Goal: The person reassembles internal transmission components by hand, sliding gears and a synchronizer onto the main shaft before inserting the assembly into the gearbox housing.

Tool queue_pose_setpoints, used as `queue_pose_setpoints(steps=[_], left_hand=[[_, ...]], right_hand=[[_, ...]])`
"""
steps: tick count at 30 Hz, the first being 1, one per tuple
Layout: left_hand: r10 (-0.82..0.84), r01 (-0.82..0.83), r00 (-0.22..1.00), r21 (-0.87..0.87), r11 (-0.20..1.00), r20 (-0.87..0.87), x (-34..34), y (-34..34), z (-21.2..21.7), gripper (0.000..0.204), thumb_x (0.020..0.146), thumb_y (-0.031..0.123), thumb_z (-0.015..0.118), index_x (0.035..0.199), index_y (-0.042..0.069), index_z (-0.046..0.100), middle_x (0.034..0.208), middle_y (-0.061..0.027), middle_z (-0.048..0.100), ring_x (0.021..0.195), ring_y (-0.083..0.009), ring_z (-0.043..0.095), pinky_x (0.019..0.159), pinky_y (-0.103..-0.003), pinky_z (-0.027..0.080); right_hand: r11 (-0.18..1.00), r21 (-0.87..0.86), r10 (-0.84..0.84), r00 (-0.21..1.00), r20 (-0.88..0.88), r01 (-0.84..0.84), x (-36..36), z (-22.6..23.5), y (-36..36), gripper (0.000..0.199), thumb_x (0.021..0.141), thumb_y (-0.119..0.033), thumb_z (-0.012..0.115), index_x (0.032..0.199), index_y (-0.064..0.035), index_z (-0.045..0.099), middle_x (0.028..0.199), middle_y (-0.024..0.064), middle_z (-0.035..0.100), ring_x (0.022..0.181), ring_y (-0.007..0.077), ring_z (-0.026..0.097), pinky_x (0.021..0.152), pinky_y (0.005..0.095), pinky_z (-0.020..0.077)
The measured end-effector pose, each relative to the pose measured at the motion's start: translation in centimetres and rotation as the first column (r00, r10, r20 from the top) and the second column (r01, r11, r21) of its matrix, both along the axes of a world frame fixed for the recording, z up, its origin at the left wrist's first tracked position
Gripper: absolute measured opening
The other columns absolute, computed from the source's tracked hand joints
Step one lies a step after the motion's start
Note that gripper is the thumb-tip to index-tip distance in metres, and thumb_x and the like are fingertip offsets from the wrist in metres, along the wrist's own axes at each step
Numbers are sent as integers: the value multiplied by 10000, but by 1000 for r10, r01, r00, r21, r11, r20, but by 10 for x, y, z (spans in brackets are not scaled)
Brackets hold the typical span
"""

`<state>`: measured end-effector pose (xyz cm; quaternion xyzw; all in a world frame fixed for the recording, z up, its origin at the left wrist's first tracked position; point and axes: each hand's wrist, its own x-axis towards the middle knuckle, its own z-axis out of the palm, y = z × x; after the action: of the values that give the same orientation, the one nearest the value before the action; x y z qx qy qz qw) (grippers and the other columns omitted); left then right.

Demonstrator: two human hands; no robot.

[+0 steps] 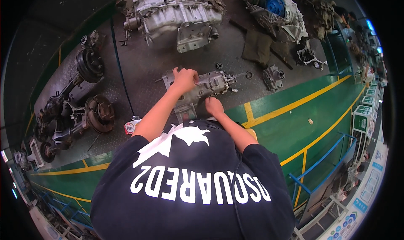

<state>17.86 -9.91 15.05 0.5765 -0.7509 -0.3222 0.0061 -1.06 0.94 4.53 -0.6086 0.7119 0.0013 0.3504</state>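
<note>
A silver metal gearbox (215,83) lies on its side before me, with its wide flanged end to the left and a thin shaft sticking out to the right. My left hand (185,79) is over the flanged end, fingers bent and closed around something dark and small that I cannot make out. At the gearbox's near side is my right hand (213,105), its fingers curled together against the housing. What they hold, if anything, is hidden. A small round gear-like part (219,66) lies just beyond the gearbox, and a ring (249,75) is beside the shaft.
A large silver transmission (181,19) stands at the far side of the metal-plate bench. Farther right are an opened housing with a blue part (275,6) and a small pump-like casting (274,77). Axles with brake drums (100,114) fill the left. A red-white packet (131,126) lies near my left arm.
</note>
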Motion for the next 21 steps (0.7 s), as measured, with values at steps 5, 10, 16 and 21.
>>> queue_pose_setpoints(steps=[5,10,16,21], left_hand=[[75,-77,997,-71,995,-28,0,5,-4,119,747,93,733,830,167,778,888,-46,759,1056,-281,666,1111,-644,279],[-21,21,1000,-80,997,4,4,-1,-5,138,743,85,727,831,174,784,874,-42,760,1066,-274,666,1109,-607,307],[43,-54,994,-115,992,-99,4,1,-17,138,739,81,743,844,161,782,851,-44,762,965,-279,705,1053,-543,378],[-42,32,991,-84,996,-126,0,-5,-28,167,749,90,756,908,136,776,866,-54,765,943,-283,710,1019,-508,404]], right_hand=[[992,-79,89,987,-135,-100,2,19,5,408,992,-354,477,914,-19,695,937,249,737,869,445,724,799,551,576],[983,-82,158,982,-107,-167,-5,-11,0,393,984,-380,513,988,-9,641,908,263,727,867,461,713,786,564,570],[993,27,116,990,-80,-114,-1,24,1,431,980,-395,504,1016,4,664,995,311,712,964,464,704,865,568,556],[998,-11,64,998,-28,-64,-2,-12,-1,425,973,-385,513,1013,15,650,967,305,714,930,475,702,850,573,557]])
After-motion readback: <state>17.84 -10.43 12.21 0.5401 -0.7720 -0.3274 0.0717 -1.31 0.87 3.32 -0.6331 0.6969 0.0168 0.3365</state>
